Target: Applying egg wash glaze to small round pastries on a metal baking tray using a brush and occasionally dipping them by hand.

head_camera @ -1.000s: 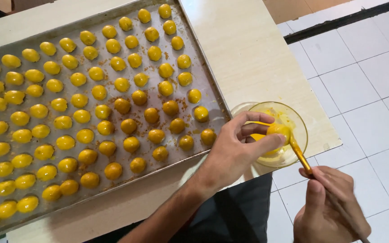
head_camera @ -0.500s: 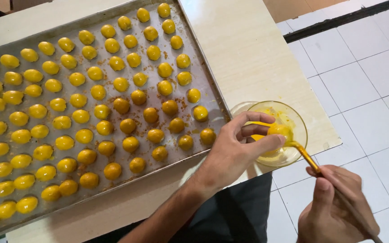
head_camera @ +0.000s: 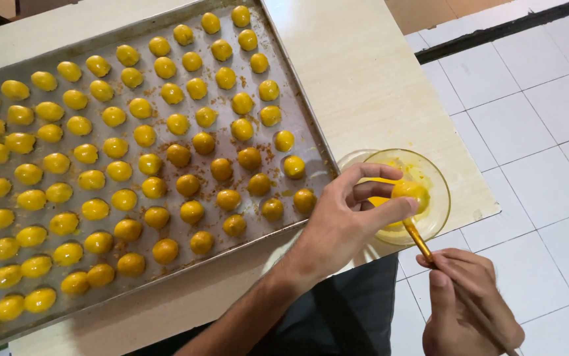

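I see my left hand [head_camera: 343, 221] pinching a small yellow dough ball [head_camera: 410, 192] between thumb and fingers, right over the glass bowl [head_camera: 437, 191]. My right hand [head_camera: 469, 303], below the bowl, is closed around a thin brush [head_camera: 423, 245] whose tip reaches up under the ball. The bowl sits at the bench [head_camera: 363, 72] edge, just right of the metal tray [head_camera: 297, 99], which is packed with rows of glazed yellow balls [head_camera: 185, 151].
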